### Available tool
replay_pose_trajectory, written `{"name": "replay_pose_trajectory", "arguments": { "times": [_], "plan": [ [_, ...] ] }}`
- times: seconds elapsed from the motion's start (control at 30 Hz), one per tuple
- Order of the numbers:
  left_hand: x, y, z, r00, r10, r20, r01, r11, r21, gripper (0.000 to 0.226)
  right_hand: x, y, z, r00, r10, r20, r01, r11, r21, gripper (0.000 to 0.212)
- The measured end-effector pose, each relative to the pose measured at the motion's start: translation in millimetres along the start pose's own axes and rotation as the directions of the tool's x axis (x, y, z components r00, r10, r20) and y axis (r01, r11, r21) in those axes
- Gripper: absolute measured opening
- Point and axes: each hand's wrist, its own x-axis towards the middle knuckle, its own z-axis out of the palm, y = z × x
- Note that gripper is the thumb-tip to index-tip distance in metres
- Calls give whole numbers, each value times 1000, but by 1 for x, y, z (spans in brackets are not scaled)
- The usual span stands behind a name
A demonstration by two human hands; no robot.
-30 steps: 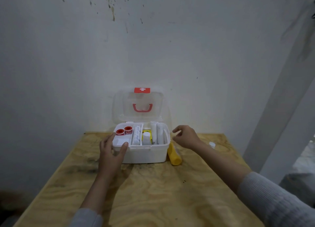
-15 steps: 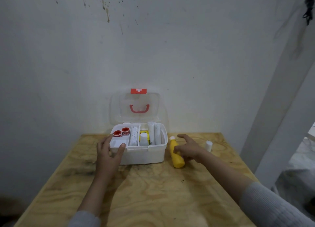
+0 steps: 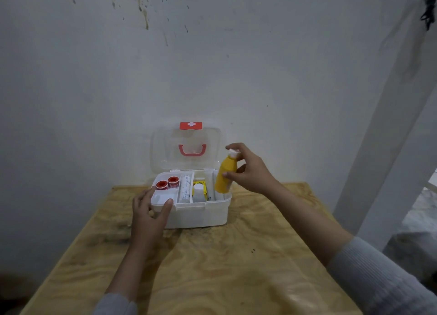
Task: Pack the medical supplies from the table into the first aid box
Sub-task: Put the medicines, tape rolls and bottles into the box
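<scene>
The white first aid box (image 3: 201, 214) stands open at the far middle of the wooden table (image 3: 212, 267), its clear lid (image 3: 165, 149) with a red handle upright against the wall. Inside lie two red tape rolls (image 3: 167, 183), a white bandage roll (image 3: 185, 190), a small white bottle (image 3: 198, 191) and white rolls at the right. My left hand (image 3: 147, 217) grips the box's front left corner, thumb on the rim. My right hand (image 3: 248, 170) holds a yellow bottle (image 3: 225, 176) with a white cap, nearly upright, above the box's right end.
The wall rises directly behind the box. A white slanted beam (image 3: 378, 137) stands to the right, beyond the table's right edge. Bare wood stretches between the box and me.
My right hand took the yellow bottle from where it lay on the table right of the box and lifted it over the box's right end. My left hand stayed on the box.
</scene>
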Motion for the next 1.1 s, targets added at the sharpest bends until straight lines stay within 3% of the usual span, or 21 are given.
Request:
{"name": "replay_pose_trajectory", "arguments": {
  "times": [0.27,0.53,0.63,0.8,0.9,0.97,1.1],
  "plan": [
    [0,2,-2,1000,-9,14,9,1000,-4,54,13,6,35,958,92,271,2,945,-326,44],
    [-1,3,-2,1000,-24,5,24,1000,-7,54,3,16,16,990,71,125,-42,973,-225,36],
    [-2,4,0,1000,-26,2,26,1000,0,54,-8,38,-3,991,125,44,-109,957,-270,32],
    [-1,3,-1,1000,-19,0,19,1000,2,53,-36,87,-45,950,292,-115,-304,765,-568,39],
    [-2,3,-1,1000,-19,2,19,1000,2,52,-50,114,-53,905,413,-102,-388,701,-599,45],
    [-2,3,0,1000,-27,2,27,1000,-3,52,-59,129,-48,889,454,-57,-408,731,-547,37],
    [-3,5,0,999,-32,4,32,1000,0,52,-63,133,-39,916,389,-100,-392,813,-431,25]
  ]
}}
